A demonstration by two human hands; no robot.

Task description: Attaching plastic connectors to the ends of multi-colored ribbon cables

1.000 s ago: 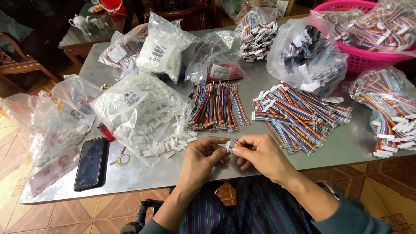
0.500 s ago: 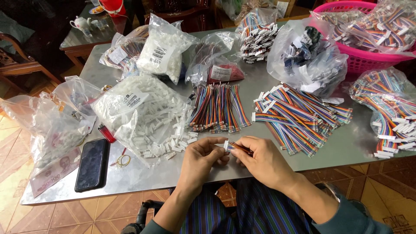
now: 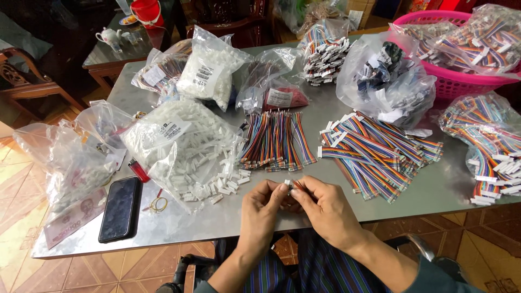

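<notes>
Low in the middle of the frame, the two hands meet just over the near edge of the grey bench (image 3: pixel 380 203). The left hand (image 3: pixel 259 212) and the right hand (image 3: pixel 324 210) both pinch one small white plug (image 3: pixel 287 183) with a few coloured wires on it. The plug sits right between the tips of the fingers (image 3: pixel 281 190), which are pressed together on it from both sides. The wires run to the right and go under the right thumb. Just above the hands lies a flat row of coloured wires (image 3: pixel 275 141). To the right of that is a bigger heap of rainbow wire sets (image 3: pixel 380 152). To the left, little white plugs spill out of a clear bag (image 3: pixel 179 141). A black phone (image 3: pixel 120 209) lies at the lower left of the bench, with a red lighter (image 3: pixel 139 170) just above it. A pink basket (image 3: pixel 461 81) stands in the upper right corner.
</notes>
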